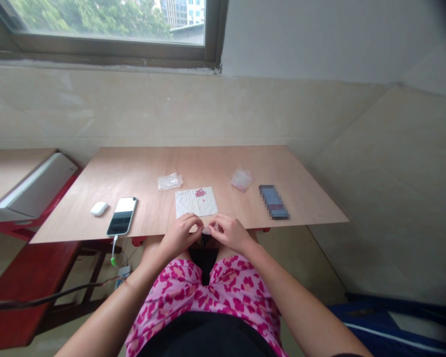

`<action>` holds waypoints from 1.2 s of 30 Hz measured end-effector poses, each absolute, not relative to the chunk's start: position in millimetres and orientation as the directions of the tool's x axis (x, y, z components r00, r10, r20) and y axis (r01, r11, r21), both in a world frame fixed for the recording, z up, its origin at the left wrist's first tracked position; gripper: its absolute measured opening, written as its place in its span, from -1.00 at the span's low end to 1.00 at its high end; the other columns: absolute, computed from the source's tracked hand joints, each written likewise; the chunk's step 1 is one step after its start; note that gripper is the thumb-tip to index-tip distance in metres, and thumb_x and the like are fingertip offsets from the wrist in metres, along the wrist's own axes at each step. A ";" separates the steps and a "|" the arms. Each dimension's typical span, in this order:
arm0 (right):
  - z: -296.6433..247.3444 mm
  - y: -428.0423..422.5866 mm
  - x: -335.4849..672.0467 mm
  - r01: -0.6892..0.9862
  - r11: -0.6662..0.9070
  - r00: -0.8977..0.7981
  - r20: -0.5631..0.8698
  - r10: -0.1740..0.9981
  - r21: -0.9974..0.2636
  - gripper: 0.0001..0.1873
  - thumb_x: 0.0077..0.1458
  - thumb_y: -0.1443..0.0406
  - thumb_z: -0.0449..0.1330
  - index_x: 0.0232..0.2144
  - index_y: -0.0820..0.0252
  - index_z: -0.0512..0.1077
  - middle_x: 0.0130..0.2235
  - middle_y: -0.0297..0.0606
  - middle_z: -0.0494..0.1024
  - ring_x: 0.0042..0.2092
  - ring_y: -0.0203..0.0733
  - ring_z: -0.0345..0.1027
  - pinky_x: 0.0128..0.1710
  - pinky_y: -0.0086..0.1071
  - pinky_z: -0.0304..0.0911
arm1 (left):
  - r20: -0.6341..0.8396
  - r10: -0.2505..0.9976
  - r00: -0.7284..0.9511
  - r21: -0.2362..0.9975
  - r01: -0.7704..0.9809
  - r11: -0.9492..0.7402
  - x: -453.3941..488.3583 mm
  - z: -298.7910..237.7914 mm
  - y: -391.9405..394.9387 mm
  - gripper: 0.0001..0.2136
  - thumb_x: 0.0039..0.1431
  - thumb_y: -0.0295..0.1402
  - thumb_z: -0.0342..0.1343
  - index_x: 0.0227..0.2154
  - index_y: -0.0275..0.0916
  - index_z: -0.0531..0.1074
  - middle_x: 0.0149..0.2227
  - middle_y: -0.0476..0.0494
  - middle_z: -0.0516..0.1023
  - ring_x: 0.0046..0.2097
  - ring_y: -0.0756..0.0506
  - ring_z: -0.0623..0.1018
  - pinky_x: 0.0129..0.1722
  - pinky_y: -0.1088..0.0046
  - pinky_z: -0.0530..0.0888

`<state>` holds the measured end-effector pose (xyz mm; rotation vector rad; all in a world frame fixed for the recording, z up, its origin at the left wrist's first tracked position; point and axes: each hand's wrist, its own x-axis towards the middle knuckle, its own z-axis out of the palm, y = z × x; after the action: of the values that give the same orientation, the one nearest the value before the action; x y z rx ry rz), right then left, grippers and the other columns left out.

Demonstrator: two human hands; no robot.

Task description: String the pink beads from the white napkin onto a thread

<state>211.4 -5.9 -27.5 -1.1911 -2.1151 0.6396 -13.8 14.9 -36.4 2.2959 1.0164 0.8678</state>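
At the table's front edge, my left hand (188,228) and my right hand (227,230) are close together with fingers bent in a pinch. Between the fingertips shows a small whitish, see-through piece (206,230), mostly hidden by the fingers; its kind is unclear. Just beyond my hands lies a white tissue (186,204) flat on the table. Several small pink-red pieces (200,193), like beads or pills, are heaped on its upper right part, with a single one a little apart.
Clear plastic bags (170,181) lie behind the tissue at left. A clear bag (241,179) with pinkish contents is at right. On the wooden table (134,163) are a phone on a cable (122,216), a white earbud case (99,208) and a blurred dark phone-like device (274,202).
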 end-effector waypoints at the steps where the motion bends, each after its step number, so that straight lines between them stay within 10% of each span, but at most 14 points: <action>1: -27.1 -6.0 211.3 0.572 0.475 -0.400 0.279 0.873 -0.669 -0.94 0.28 0.36 0.23 -0.30 0.13 0.47 -0.27 -0.31 0.54 -0.33 -0.26 0.39 -0.29 -0.42 0.24 | 0.351 0.776 0.524 0.636 0.475 -0.608 -14.0 -36.8 15.1 -0.92 0.31 -0.48 0.15 -0.30 -0.20 0.47 -0.28 -0.10 0.54 -0.18 -0.12 0.53 -0.15 0.34 0.45; 36: -20.6 4.4 225.3 0.595 0.419 -0.335 0.261 0.905 -0.686 -0.84 0.35 0.26 0.22 -0.29 0.16 0.54 -0.29 -0.26 0.59 -0.33 -0.22 0.41 -0.30 -0.38 0.23 | 0.356 0.776 0.521 0.567 0.540 -0.622 -23.2 -26.0 24.5 -0.91 0.29 -0.49 0.15 -0.33 -0.19 0.48 -0.29 -0.11 0.58 -0.19 -0.15 0.56 -0.14 0.29 0.49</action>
<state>225.3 4.4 -20.6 -1.2653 -2.0520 0.6417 -23.2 24.5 -26.0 2.3785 1.0839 0.8374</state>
